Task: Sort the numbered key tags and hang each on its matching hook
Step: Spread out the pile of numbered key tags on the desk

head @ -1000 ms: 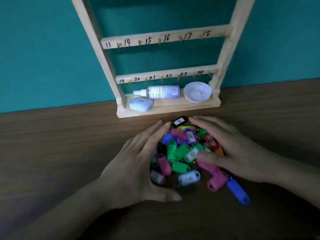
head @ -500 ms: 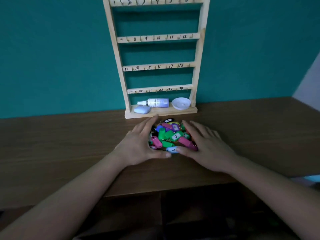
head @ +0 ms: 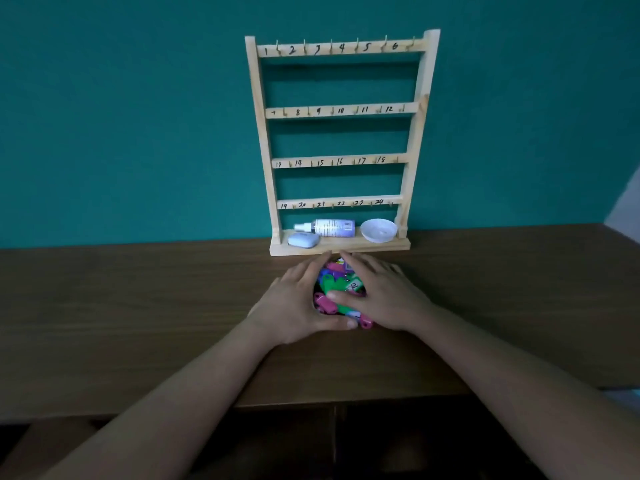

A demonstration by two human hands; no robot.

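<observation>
Left hand (head: 294,303) and right hand (head: 384,296), fingers extended, cup a heap of key tags (head: 334,282) near the far edge of the desk (head: 138,306); the hook rack (head: 341,161) stands just behind.

One rack (head: 262,133), four rails (head: 341,110), six hooks (head: 277,46) each; one bottle (head: 329,227), one dish (head: 378,230), one case (head: 303,239); tags (head: 334,285) heaped, uncountable

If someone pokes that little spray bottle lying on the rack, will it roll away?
Probably. The spray bottle looks round and lies on its side, so a poke would likely roll it. The pale blue case in front of its nozzle end might stop it. It looks small and plastic, so probably light.
</observation>
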